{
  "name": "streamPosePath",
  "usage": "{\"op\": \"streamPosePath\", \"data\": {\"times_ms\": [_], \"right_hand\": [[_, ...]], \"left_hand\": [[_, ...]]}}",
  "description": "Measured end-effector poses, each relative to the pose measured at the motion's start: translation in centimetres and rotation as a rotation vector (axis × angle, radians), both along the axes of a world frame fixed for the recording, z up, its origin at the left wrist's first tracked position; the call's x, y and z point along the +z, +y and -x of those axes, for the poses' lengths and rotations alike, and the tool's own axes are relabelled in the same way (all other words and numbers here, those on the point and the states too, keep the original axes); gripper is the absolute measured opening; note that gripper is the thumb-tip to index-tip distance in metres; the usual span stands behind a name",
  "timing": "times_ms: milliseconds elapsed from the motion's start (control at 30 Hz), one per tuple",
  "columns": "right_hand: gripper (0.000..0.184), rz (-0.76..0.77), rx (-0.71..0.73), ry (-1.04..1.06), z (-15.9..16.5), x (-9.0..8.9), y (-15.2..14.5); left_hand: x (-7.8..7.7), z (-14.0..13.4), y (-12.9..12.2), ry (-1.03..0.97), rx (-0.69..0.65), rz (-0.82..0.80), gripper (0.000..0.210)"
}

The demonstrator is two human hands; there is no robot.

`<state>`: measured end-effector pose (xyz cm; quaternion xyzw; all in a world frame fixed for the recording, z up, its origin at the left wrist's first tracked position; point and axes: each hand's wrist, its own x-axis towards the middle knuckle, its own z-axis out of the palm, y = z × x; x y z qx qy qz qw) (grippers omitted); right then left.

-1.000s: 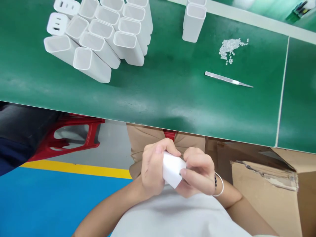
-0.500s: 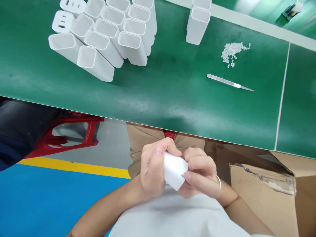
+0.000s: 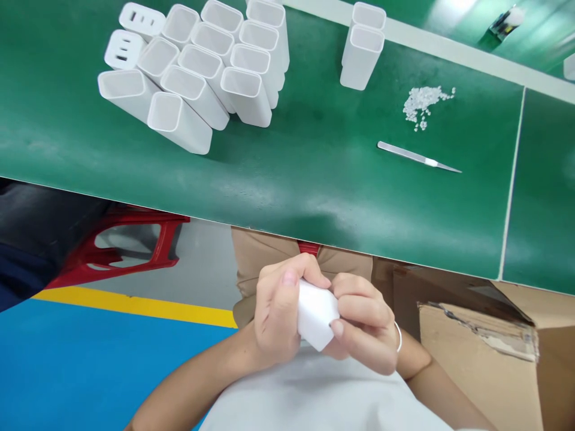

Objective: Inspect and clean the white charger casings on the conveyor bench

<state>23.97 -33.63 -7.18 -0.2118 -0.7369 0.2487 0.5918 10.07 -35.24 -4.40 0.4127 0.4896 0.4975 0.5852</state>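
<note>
A white plastic charger housing (image 3: pixel 315 314) is held in front of my body, below the table's edge. My left hand (image 3: pixel 279 314) is closed around its left side, with the thumb lying along it. The fingers of my right hand (image 3: pixel 365 317) are curled against the right end, and the thumb tip presses at its lower right edge. A small dark spot shows by that thumb tip; what it is I cannot make out. The far side of the housing is hidden by my fingers.
Several open white housings (image 3: pixel 246 96) stand grouped on the green table (image 3: pixel 314 179), beside two pieces with port slots (image 3: pixel 123 49). Two more housings (image 3: pixel 363 60) stand farther right. Tweezers (image 3: pixel 417 157) lie near a pile of small clear pieces (image 3: pixel 422 103). A cardboard box (image 3: pixel 476 359) is below right.
My right thumb has shifted slightly down and left on the housing's edge, covering more of the dark spot. The table's contents appear a little lower as the view has tilted.
</note>
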Motion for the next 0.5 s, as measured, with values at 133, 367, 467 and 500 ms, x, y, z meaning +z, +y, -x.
{"op": "streamPosePath", "data": {"times_ms": [133,367,467,500], "right_hand": [[0.026,0.027,0.026,-0.05,0.1,-0.1,0.0],[0.017,0.006,-0.218,-0.064,0.6,-0.9,0.6],[0.024,0.037,-0.198,-0.274,0.1,0.3,2.0],[0.027,0.038,-0.175,-0.374,-0.2,1.0,2.6]], "left_hand": [[0.1,-0.1,0.3,-0.022,0.008,0.023,0.042],[-0.4,-0.9,1.6,-0.099,0.076,0.135,0.036],[-1.0,-0.2,2.7,0.03,0.027,0.031,0.039],[-1.3,0.2,3.1,0.111,0.002,-0.033,0.039]]}}
